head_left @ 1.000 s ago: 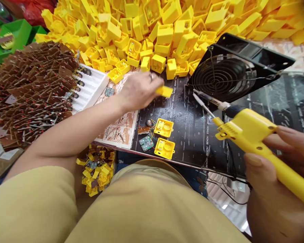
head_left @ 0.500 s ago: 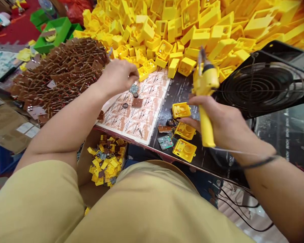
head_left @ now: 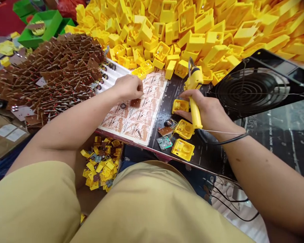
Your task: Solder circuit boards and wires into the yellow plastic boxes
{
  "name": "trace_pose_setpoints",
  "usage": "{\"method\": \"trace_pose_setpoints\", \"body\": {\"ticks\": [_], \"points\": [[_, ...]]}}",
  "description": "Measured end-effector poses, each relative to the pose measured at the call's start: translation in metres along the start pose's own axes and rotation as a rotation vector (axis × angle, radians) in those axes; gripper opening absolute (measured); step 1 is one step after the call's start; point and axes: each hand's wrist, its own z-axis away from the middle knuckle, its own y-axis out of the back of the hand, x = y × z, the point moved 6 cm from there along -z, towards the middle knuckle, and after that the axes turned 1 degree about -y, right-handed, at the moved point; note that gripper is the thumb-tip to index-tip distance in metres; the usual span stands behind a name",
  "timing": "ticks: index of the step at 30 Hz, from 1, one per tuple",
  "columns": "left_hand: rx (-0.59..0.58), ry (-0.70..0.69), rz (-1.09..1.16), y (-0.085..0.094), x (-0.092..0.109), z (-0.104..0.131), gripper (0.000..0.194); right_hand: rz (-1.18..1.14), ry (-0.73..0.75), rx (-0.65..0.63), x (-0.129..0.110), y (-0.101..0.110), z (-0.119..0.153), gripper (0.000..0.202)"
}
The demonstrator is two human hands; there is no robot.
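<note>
My left hand [head_left: 130, 87] is closed, its fingertips down at the printed sheet [head_left: 139, 130] beside a small brown circuit board [head_left: 135, 103]. What its fingers hold, if anything, is hidden. A yellow soldering gun [head_left: 196, 113] is gripped in my right hand [head_left: 209, 106], its tip pointing up and away. A thin pale wire runs from it past my wrist. Under that hand's fingers lies a yellow plastic casing [head_left: 180, 105]; two more casings [head_left: 184, 129] [head_left: 183, 150] sit nearer me. Beside them are a round black speaker [head_left: 168, 123], a brown board [head_left: 165, 131] and a green circuit board [head_left: 164, 142].
Yellow casings [head_left: 164, 30] are heaped along the back. Brown boards [head_left: 63, 74] form a pile at left, beside a white tray [head_left: 116, 72] with black round parts. A black fan [head_left: 253, 86] stands right. Below the table edge, a box holds yellow parts [head_left: 101, 168].
My left hand has come down and toward me, over the spot where a green board and a black round part lay. My right hand and the soldering gun have shifted slightly left.
</note>
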Motion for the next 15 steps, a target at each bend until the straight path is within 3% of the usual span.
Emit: {"method": "trace_pose_setpoints", "body": {"ticks": [4,8,15], "points": [[-0.083,-0.047,0.312,0.008,0.022,0.015,0.016,0.038,0.027,0.029,-0.008,0.004,0.017,0.036],[-0.099,-0.131,0.485,0.001,0.058,0.028,0.014,0.086,0.065,0.07,-0.025,0.015,0.04,0.035],[-0.235,-0.198,0.574,-0.023,0.1,0.034,0.011,0.037,0.037,0.296,-0.045,0.072,0.083,0.025]]}}
